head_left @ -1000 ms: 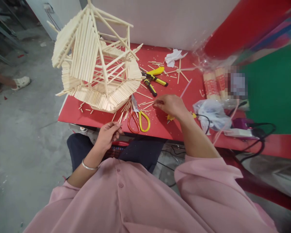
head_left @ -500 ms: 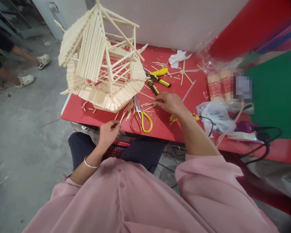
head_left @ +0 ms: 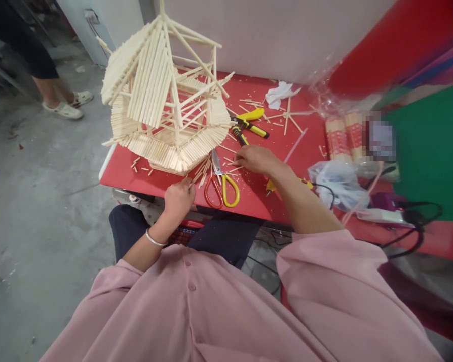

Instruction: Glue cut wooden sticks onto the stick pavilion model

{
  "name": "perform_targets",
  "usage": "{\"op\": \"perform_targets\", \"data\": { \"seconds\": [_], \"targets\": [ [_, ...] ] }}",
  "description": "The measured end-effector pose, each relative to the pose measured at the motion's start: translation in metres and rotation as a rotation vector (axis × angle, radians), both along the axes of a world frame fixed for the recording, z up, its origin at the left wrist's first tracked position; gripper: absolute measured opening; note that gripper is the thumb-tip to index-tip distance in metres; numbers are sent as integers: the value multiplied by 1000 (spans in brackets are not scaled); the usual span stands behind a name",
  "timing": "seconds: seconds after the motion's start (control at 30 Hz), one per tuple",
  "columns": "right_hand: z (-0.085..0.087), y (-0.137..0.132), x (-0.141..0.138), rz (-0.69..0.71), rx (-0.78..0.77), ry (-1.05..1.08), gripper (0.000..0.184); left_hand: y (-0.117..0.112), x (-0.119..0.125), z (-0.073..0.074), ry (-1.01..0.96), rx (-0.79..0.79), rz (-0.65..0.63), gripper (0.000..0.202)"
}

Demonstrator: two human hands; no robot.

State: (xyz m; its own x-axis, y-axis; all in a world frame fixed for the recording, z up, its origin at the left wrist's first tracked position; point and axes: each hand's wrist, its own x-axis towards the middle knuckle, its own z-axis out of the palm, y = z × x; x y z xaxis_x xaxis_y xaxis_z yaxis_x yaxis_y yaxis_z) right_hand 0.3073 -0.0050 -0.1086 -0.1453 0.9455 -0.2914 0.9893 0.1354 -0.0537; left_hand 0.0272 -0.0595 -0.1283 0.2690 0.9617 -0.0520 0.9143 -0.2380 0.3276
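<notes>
My left hand point(head_left: 178, 202) is closed at the table's front edge, with a thin wooden stick partly showing between thumb and fingers. My right hand point(head_left: 254, 160) is lowered to the table beyond the scissors, fingers drawn together among short cut sticks point(head_left: 232, 170); what they hold is hidden. Between the hands lie scissors point(head_left: 222, 190) with one red and one yellow handle. A bundle of loose sticks point(head_left: 203, 173) is left of the blades. Behind my left hand stands a wooden-stick pavilion model point(head_left: 151, 80), its roof partly covered with sticks.
Yellow-black pliers point(head_left: 251, 129) lie beside the model. A yellow glue gun point(head_left: 271, 187) is under my right forearm. Further right are a plastic bag point(head_left: 337, 183), packs of sticks point(head_left: 340, 138) and black cables point(head_left: 419, 229). A person's legs point(head_left: 47, 75) show at the left.
My left hand has moved slightly up and right, nearer the model's base. The fingers of my right hand have curled further down over the short sticks. The person at the left has shifted their feet.
</notes>
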Motion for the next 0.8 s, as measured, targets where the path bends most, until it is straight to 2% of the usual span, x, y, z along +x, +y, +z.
{"op": "perform_targets", "data": {
  "seconds": [0.27, 0.43, 0.6, 0.7, 0.8],
  "targets": [
    [15, -18, -13, 5, 12, -165, 35, -4, 0, 4, 22, -21, 20, 32],
    [17, -12, -24, 57, 27, -239, 34, -5, -1, 4, 41, -43, 55, 32],
    [21, -6, -23, 60, 40, -272, 29, -7, -5, 0, -3, -9, 75, 30],
    [28, -16, -18, 1, 138, -228, 33, -8, -11, -2, -102, 20, 82, 29],
    [38, -35, -14, -11, 306, -50, 31, -11, -20, -3, -299, 24, 102, 24]
  ]
}}
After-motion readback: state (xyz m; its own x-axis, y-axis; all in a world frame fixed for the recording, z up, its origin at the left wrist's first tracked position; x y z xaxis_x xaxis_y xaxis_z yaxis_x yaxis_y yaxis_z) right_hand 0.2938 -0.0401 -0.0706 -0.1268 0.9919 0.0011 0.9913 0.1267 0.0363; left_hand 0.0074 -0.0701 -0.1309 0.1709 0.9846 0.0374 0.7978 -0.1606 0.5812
